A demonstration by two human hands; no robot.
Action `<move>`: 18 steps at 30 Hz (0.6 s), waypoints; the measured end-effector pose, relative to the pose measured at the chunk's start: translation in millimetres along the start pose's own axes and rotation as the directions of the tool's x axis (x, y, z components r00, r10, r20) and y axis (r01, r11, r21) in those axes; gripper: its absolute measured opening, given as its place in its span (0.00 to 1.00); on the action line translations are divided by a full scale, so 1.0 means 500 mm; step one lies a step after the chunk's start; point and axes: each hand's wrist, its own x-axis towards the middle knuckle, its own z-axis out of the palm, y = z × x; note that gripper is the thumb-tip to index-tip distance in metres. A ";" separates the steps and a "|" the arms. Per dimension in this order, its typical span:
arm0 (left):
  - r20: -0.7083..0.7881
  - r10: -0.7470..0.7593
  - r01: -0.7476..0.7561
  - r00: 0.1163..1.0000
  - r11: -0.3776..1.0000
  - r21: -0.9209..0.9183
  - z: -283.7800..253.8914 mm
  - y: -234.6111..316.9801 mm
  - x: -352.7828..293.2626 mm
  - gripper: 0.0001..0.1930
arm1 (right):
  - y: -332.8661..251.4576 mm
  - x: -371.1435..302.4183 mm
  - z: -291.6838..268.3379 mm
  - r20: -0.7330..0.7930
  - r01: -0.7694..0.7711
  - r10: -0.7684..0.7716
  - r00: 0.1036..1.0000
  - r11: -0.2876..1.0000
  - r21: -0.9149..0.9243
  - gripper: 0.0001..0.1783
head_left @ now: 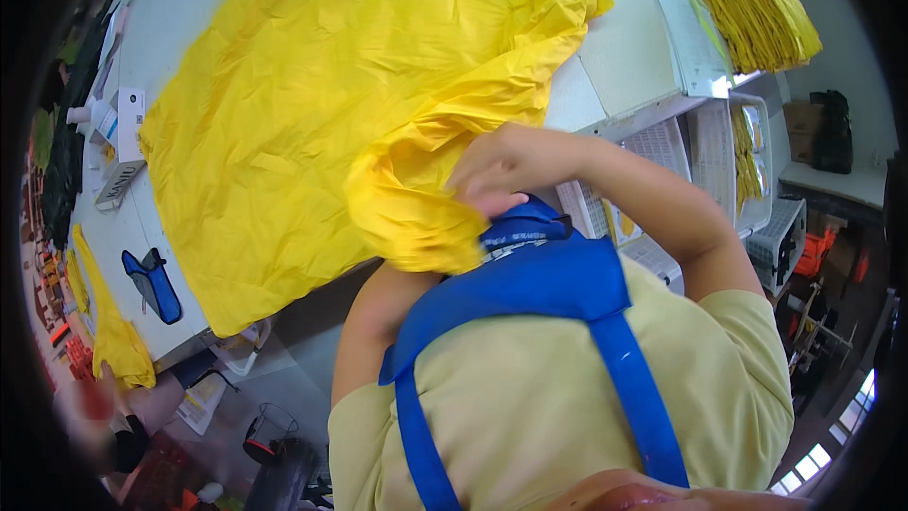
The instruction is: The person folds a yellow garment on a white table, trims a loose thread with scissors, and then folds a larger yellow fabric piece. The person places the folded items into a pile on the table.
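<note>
A large sheet of thin yellow fabric (312, 95) lies spread and wrinkled over the white table. Its near right part is gathered into a loose, blurred bunch in front of my chest. My right hand (501, 166) reaches in from the right, fingers curled against the opening of this bunch and closed on the fabric. My left forearm runs up under the bunch, which covers my left hand, so its fingers are hidden. A small pinkish patch shows just below my right hand; whose fingers these are, I cannot make out.
At the table's left stand a white box (123, 147) and a white bottle (85, 114), with a blue-and-black pouch (153, 286) nearer. Folded yellow pieces (761, 14) are stacked at the far right. White baskets (662, 156) sit below. Another person's hand (112, 386) touches yellow fabric at lower left.
</note>
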 end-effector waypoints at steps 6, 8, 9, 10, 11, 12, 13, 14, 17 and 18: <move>-0.508 -0.270 -0.002 0.818 0.882 -0.472 0.016 -0.067 -0.150 0.26 | 0.408 -0.207 -0.236 -0.853 -0.606 -0.051 0.519 0.681 -0.410 0.24; -0.722 -0.396 0.350 0.568 0.910 -0.224 -0.003 -0.130 -0.198 0.34 | 0.459 -0.226 -0.257 -0.856 -0.670 -0.027 0.517 0.609 -0.424 0.24; -0.641 -0.602 0.633 0.476 0.741 -0.226 -0.007 -0.151 -0.213 0.39 | 0.472 -0.218 -0.266 -0.828 -0.644 -0.056 0.559 0.600 -0.475 0.23; -0.563 -0.762 0.847 0.320 0.497 -0.192 -0.013 -0.175 -0.226 0.45 | 0.486 -0.212 -0.279 -0.798 -0.617 -0.084 0.597 0.587 -0.523 0.22; -0.501 -0.831 0.829 0.242 0.445 -0.337 0.027 -0.237 -0.262 0.46 | 0.510 -0.202 -0.305 -0.868 -0.627 -0.110 0.484 0.648 -0.432 0.21; -0.423 -0.891 0.795 0.167 0.375 -0.477 0.081 -0.288 -0.299 0.47 | 0.545 -0.186 -0.340 -0.922 -0.620 -0.123 0.368 0.706 -0.342 0.21; -0.279 -0.954 0.627 0.111 0.285 -0.725 0.095 -0.301 -0.307 0.47 | 0.577 -0.170 -0.370 -0.964 -0.605 -0.115 0.240 0.759 -0.241 0.21; -0.122 -0.988 0.408 0.095 0.150 -0.900 0.101 -0.309 -0.313 0.47 | 0.588 -0.151 -0.406 -0.967 -0.456 0.110 0.230 0.890 -0.007 0.23; 0.175 -0.968 0.310 0.179 -0.113 -0.944 0.095 -0.351 -0.317 0.42 | 0.589 -0.102 -0.480 -0.791 -0.441 0.557 0.254 0.794 0.418 0.27; 0.255 -0.950 0.384 0.180 -0.171 -0.907 0.098 -0.351 -0.325 0.39 | 0.530 -0.092 -0.489 -0.566 -0.315 0.726 0.392 0.684 0.658 0.26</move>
